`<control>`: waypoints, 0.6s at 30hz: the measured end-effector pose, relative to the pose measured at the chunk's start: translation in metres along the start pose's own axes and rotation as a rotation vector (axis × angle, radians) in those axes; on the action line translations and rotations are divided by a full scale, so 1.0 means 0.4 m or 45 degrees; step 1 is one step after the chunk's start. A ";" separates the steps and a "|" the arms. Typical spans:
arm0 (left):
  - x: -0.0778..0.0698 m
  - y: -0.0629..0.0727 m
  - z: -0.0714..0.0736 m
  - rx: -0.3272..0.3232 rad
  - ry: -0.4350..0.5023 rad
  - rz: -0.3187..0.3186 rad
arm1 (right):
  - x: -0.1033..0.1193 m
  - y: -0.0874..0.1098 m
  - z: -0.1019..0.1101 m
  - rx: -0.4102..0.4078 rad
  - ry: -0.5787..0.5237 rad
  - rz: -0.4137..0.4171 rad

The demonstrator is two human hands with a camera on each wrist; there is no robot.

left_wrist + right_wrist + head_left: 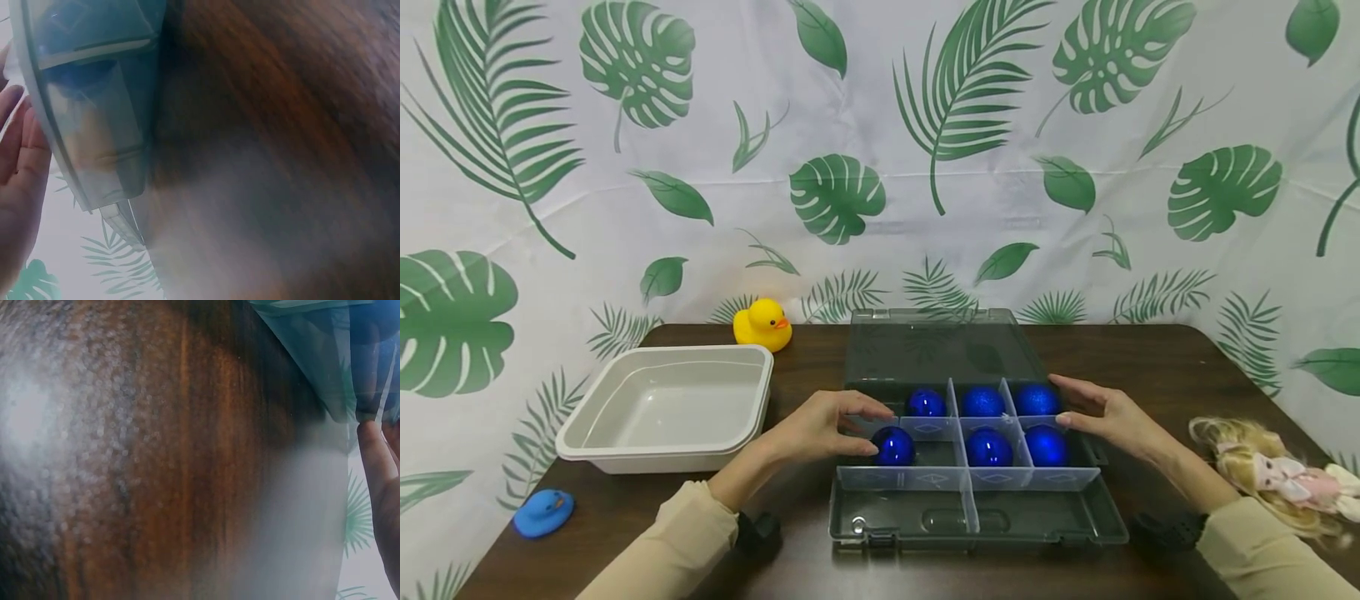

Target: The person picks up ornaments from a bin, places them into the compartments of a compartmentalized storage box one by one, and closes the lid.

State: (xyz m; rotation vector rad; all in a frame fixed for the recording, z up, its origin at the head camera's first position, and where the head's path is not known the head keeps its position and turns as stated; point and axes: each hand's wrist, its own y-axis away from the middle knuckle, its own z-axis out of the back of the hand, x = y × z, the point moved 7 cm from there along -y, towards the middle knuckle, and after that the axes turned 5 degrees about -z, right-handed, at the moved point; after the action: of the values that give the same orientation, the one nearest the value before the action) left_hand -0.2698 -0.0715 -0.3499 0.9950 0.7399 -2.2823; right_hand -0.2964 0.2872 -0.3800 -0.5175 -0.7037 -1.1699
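A smoky clear divider box (925,542) lies open on the table, lid folded back. Several blue ornament balls sit in its back and middle compartments, some glossy, some glittery or matte. My left hand (820,427) reaches over the box's left edge, thumb tip right at a glossy blue ball (895,447) and fingers spread above it. At the right edge, my right hand (1116,421) has its thumb beside a matte blue ball (1047,447) and its fingers by a glittery blue ball (1036,398). Both wrist views show relaxed fingers along the box's sides.
A white plastic basin (662,450) stands at the left, with a yellow rubber duck (763,325) behind it. A blue rubber duck (544,512) sits at the table's left edge. On the right lies a blond doll (1273,475). A leaf-printed cloth hangs behind the table.
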 end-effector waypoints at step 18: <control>0.107 -0.078 0.181 -0.644 0.460 0.651 | 0.013 -0.077 0.102 0.060 -0.012 -0.084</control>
State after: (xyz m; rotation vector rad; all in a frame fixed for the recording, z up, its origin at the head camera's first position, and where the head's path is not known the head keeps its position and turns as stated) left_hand -0.3497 -0.1085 -0.3326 1.1859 1.0060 -1.4011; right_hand -0.3335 0.3025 -0.3479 -0.4636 -0.7594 -1.2105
